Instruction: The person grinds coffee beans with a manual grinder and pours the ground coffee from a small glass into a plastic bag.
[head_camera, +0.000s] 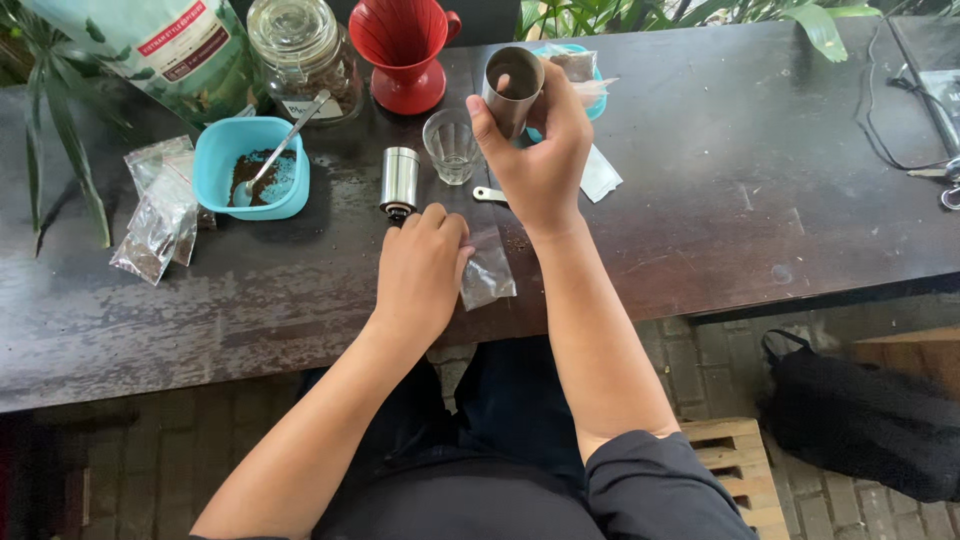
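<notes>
My right hand (540, 150) grips a steel cylinder cup (511, 88) tilted above the table, its open mouth facing me with brown powder inside. My left hand (422, 265) pinches a small clear plastic bag (488, 275) flat on the dark wooden table (720, 210). Just beyond the left hand stands a steel grinder body (399, 181), and beside it an empty drinking glass (451, 146). A small metal handle (490, 195) lies under my right wrist.
A blue bowl (215, 160) with ground coffee and a spoon (285, 140) sits at left, next to several filled plastic sachets (160, 215). Behind are a glass jar (305, 60), a red dripper (403, 50), a large coffee bag (165, 45). Cables (900, 120) lie far right.
</notes>
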